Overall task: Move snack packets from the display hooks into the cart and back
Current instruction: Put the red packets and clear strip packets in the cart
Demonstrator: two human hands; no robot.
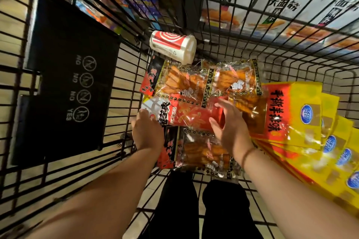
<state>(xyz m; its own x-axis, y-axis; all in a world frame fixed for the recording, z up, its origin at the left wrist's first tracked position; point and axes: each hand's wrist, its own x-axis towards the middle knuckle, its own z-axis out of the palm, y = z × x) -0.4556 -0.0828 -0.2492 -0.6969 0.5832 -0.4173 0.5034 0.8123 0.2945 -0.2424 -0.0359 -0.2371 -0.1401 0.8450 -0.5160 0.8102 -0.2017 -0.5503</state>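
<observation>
Left hand (148, 132), right hand (227, 125), red packet (194, 117) ends covered

Cart (128, 75): thin metal wire with a dark, dull coating. Flap (66, 75) on its left wall: smooth, matt black plastic. Clear packets (180, 81): transparent glossy plastic film, crinkled, catching highlights. Yellow packets (303, 114) along the right wall: shiny printed film. Cup (172, 46) at the far end: smooth cream plastic with a glossy red-and-white label.
</observation>
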